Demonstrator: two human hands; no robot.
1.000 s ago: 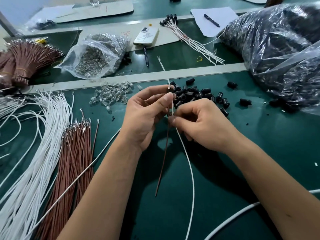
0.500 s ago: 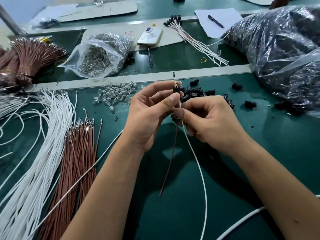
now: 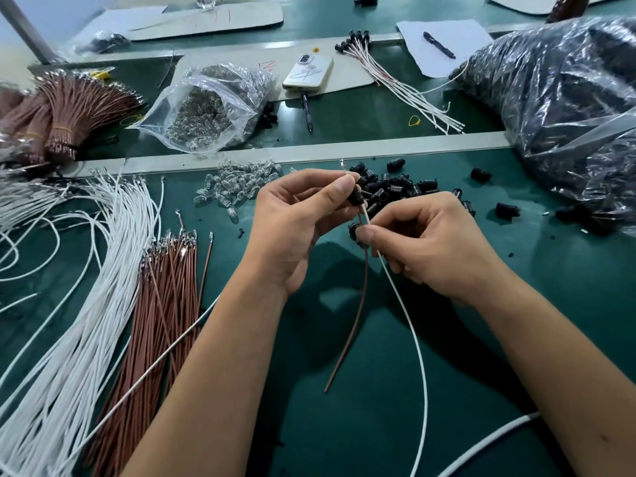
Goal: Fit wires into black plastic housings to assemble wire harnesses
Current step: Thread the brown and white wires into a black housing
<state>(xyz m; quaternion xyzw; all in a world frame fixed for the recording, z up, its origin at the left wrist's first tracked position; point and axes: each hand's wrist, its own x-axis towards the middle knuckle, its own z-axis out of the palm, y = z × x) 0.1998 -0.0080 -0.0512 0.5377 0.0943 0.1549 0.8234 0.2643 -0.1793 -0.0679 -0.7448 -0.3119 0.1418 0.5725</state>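
My left hand [image 3: 296, 222] pinches a black plastic housing [image 3: 356, 197] between thumb and forefinger above the green mat. A metal wire tip pokes out above it. My right hand [image 3: 430, 242] pinches a white wire [image 3: 413, 335] and a brown wire [image 3: 354, 321] just below the housing; both wires hang down toward me. A second small black part sits by my right thumb. Behind my hands lies a heap of loose black housings [image 3: 395, 185].
White wires [image 3: 69, 304] and brown wires [image 3: 168, 287] lie spread at the left. Clear bulbs [image 3: 237, 184] lie near the rail, with a bag of them [image 3: 206, 108] behind. Finished harnesses [image 3: 399, 80], a phone [image 3: 308, 71] and large plastic bags [image 3: 557, 108] fill the back and right.
The wires have gone up through the housing, so the metal tip now stands above my left fingers. My right hand has slid slightly down the wires.
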